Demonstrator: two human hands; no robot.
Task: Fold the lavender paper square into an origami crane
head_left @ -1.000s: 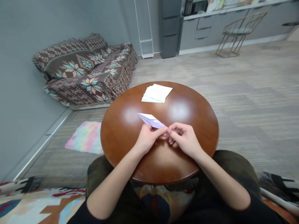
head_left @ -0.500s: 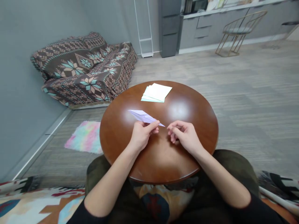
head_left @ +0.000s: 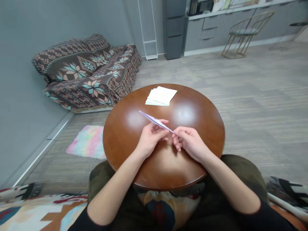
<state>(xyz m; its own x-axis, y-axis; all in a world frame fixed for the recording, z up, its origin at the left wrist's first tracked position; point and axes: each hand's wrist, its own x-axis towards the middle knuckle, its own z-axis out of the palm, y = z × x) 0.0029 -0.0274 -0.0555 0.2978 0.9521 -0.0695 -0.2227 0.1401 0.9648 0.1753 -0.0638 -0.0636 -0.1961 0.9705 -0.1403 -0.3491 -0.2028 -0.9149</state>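
Observation:
A folded pale lilac paper [head_left: 152, 119], long and pointed, is held just above the round brown wooden table [head_left: 197, 109]. My left hand [head_left: 150, 139] holds its middle from below with thumb and fingers. My right hand [head_left: 189, 141] pinches the paper's near tip with its fingertips. The paper is turned nearly edge-on and points away to the left. Farther back on the table lies a small stack of white and pale green paper sheets [head_left: 160, 96].
A low sofa with a patterned brown and teal throw [head_left: 86, 72] stands at the left wall. A pastel fluffy rug [head_left: 88, 141] lies on the floor left of the table. A gold wire chair [head_left: 245, 33] and grey cabinets [head_left: 175, 29] stand at the back.
My right hand let go of the paper half a second ago and now pinches its near tip again. My left hand has turned the paper nearly edge-on.

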